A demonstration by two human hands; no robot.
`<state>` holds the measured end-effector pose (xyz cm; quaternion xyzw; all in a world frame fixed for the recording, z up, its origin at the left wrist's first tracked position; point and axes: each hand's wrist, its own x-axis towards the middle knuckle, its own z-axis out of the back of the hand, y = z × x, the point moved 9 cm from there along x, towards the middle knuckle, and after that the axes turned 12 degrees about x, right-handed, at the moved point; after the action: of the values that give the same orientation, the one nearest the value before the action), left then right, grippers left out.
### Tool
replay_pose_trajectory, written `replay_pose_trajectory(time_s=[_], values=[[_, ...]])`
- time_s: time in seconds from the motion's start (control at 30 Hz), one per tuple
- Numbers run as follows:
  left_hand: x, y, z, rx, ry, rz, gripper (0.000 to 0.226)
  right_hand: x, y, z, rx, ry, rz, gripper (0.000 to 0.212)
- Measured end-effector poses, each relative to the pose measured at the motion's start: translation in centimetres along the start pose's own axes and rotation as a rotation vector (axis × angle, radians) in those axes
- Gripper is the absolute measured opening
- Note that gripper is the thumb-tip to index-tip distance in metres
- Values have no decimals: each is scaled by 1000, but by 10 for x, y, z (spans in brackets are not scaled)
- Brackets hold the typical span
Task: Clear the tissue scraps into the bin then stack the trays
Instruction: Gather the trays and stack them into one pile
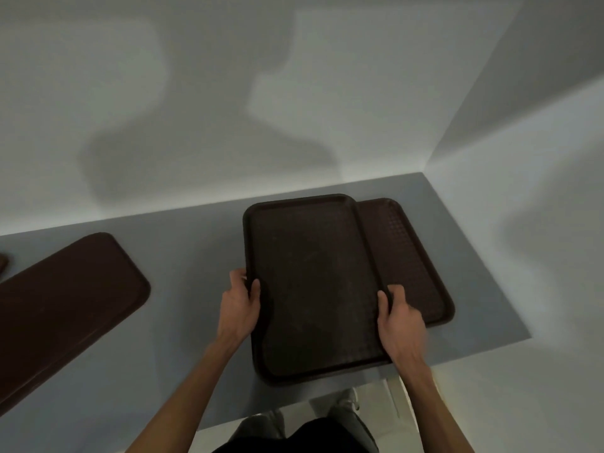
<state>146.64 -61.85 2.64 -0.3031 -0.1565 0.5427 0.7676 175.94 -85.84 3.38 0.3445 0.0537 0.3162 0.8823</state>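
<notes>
- Head view: a dark brown rectangular plastic tray with a raised rim (313,286) sits a little to the 5 o'clock side of the picture's middle, long side running from 6 to 12 o'clock.
- The left hand (240,304) grips this tray's 9 o'clock edge, thumb laid over the rim and the fingers curled round its outer side.
- The right hand (397,322) grips the 3 o'clock edge, thumb on the rim and the fingers curled down past the edge.
- A second dark brown plastic tray with a waffle-textured floor (408,256) lies on the grey tabletop (196,243) at the held tray's 3 o'clock; the held tray covers its left part.
- Whether the held tray rests on the second one or is lifted clear of it cannot be told.
- A third brown tray, smooth and slanted (65,308), lies on the tabletop well apart at 9 o'clock, cut by the picture's edge.
- A sliver of one more brown object (2,264) shows at the far 9 o'clock border, too little to name.
- A white wall (359,109) rises behind the tabletop at 12 o'clock and meets a side wall at 2 o'clock.
- At 6 o'clock, below the tabletop's near edge, a pale shoe (346,403) stands on a light floor.
</notes>
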Motion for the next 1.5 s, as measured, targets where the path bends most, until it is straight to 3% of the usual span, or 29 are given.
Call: replay_pose_trajectory(time_s=[0.33,0.5,0.63,0.77,1.0,1.2,1.5], values=[[26,-88,-121,128,134,-44,36,84,-125,34,22,43,-55,23],[33,-108,-168,138,160,21,37,110,-169,34,-15,56,-49,24],[36,-114,-188,178,154,95,47,120,-191,27,18,115,-151,25],[36,-111,-199,134,167,154,53,124,-199,21,49,171,-207,29],[32,-99,-198,122,119,120,50,140,-188,8,93,207,-82,29],[25,-93,-197,173,143,154,52,141,-190,-8,-86,232,-42,30],[9,-79,-200,260,199,206,42,127,-184,-7,-85,245,-45,31]])
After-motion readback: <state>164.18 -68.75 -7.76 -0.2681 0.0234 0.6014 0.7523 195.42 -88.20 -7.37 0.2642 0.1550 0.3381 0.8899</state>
